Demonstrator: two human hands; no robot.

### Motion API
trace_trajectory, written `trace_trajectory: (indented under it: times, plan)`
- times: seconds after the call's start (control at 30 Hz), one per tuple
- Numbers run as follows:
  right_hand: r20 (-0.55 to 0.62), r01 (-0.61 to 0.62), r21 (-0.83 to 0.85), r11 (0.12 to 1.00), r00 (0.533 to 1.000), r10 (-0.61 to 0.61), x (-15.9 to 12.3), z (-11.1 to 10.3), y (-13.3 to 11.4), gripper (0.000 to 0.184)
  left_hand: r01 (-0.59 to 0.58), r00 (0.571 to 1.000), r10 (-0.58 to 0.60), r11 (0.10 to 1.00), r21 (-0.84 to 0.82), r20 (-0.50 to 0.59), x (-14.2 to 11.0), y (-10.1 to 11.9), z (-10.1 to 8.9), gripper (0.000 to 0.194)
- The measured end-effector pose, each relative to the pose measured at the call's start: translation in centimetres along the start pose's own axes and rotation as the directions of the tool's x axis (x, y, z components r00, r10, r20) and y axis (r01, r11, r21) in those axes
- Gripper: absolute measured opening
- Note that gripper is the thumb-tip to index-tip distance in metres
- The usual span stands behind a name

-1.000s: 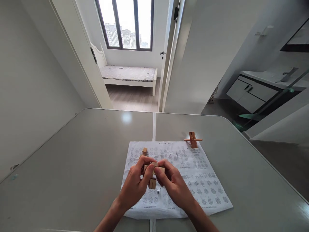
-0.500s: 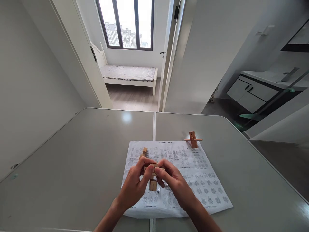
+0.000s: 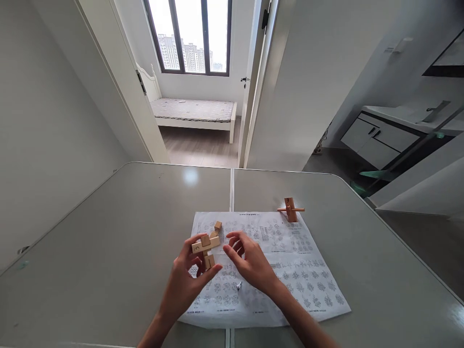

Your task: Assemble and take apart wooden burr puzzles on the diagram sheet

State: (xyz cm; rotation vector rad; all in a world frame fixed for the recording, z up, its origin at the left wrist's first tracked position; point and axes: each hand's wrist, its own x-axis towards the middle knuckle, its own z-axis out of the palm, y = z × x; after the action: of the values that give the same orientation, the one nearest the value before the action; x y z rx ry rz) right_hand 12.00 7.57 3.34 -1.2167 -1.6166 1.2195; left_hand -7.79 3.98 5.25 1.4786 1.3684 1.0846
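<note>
Interlocked wooden puzzle pieces (image 3: pixel 206 245) are held between the thumb and fingers of my left hand (image 3: pixel 186 270), above the left half of a printed sheet. One piece bears a dark 3, and the lower block carries a short dark mark. To the right, my right hand (image 3: pixel 250 258) hovers apart from the pieces, its fingers curled but separated and holding nothing visible. Behind the held pieces, another small wooden block (image 3: pixel 218 225) rests on the printed sheet (image 3: pixel 290 290), which is covered in small diagrams.
At the sheet's far right corner stands a reddish wooden puzzle piece with a crossing rod (image 3: pixel 290 210). The grey table (image 3: pixel 108 251) has a seam down its middle. Beyond it are a doorway, a bed (image 3: pixel 192 108) and a window. A sink cabinet (image 3: pixel 380 135) is at right.
My right hand has let go of the wooden pieces and drawn slightly away to the right. My left hand has shifted left, tilting the pieces so that the 3 shows.
</note>
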Motion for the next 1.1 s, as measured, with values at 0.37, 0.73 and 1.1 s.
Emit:
trace_trajectory:
  times: [0.37,0.73,1.1]
  plan:
    - [0.008,0.195,-0.541,0.818,0.974,-0.227,4.1,2.8,1.7,0.028,0.052,0.987,-0.058,0.998,-0.044,-0.151,0.4,-0.6,-0.9,0.063]
    - [0.271,-0.146,0.402,0.904,0.962,0.035,2.2,-1.1,-0.3,0.030,-0.037,0.993,0.041,0.999,0.038,-0.110,0.0,0.4,-1.5,0.063]
    - [0.477,-0.394,0.557,0.731,0.873,0.108,0.1,-3.3,-2.3,0.055,-0.275,0.961,0.260,0.920,0.280,0.089,-0.1,1.5,-1.3,0.062]
